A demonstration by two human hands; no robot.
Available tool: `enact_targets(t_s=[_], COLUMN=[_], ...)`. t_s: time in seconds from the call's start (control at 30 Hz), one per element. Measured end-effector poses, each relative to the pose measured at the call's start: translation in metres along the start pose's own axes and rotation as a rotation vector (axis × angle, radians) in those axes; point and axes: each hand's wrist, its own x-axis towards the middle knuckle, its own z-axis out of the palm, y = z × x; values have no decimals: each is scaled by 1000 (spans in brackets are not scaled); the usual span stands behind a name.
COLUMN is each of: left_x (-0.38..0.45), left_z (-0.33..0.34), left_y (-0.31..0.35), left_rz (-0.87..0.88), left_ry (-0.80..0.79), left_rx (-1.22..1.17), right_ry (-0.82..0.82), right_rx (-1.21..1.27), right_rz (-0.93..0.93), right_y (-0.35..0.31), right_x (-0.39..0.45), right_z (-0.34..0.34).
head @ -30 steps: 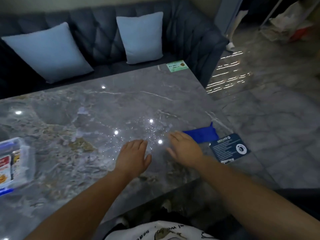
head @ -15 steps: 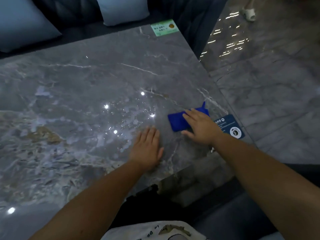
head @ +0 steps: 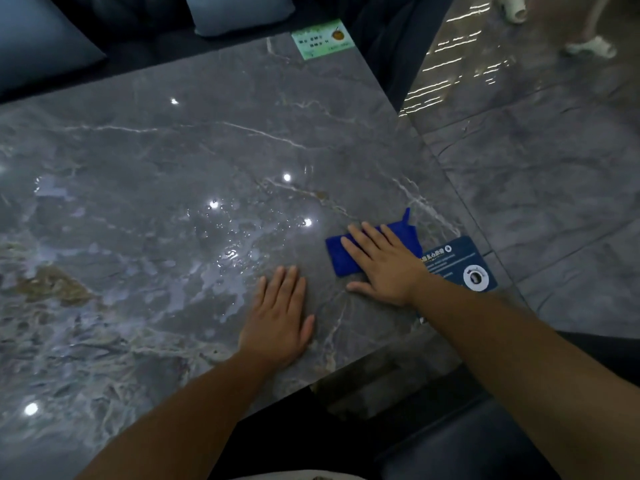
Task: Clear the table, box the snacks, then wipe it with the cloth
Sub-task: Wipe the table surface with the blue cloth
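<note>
Flatly, both hands lie palm-down on the desk (head: 173, 161): the left hand (head: 277, 310) rests with straight, close-set fingers on bare stone near the front edge, holding nothing, and the right hand (head: 384, 265) is spread with its fingers laid over the blue cloth (head: 341, 254), pressing it rather than gripping it, the thumb out on the stone beside it. The cloth sits near the right edge of the desk, folded into a flat pad, with one corner sticking up at its far side; it touches or slightly overlaps a dark printed card (head: 464, 265) that lies at the desk's corner. By its look the cloth is thin, soft and light, so it will give no resistance of its own and will bunch or slide if pinched at one edge; an open palm with weight over its middle seems the sound way to drive it, with the fingers spread to keep the fold flat. The stone is glossy and a patch of wet droplets (head: 228, 237) glints just left of the cloth, so the pad should glide easily and may skid out from under a light touch. A green label (head: 322, 38) lies at the far edge, beside the sofa cushions (head: 239, 10).
</note>
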Motion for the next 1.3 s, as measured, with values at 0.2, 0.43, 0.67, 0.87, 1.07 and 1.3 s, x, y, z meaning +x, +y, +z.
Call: enact_targets(t_s=[0.2,0.43,0.67,0.87,1.07,1.3], left_x=[1,1,2,-41,-128,-246], left_z=[-4,-4,-28,-51,-46,-36], left_y=[0,-1,-7,-36,-111,-212], left_rz=[-16,-26,7,-55,-304,-851], left_ry=[-20,-74,-139,-48,-21,139], left_rx=[-4,22,-69,-120,-206,-233], right_ry=[59,177,178,-64,-272,-380], right_rx=[51,31,232,1457,1774,1823], right_rz=[94,211,300,635,502,360], right_y=[-37,-71,-75,-97,-163,-273], right_x=[-31,-62,-48,-32,12,95], right_z=[18,41,18,-37,-79,-114])
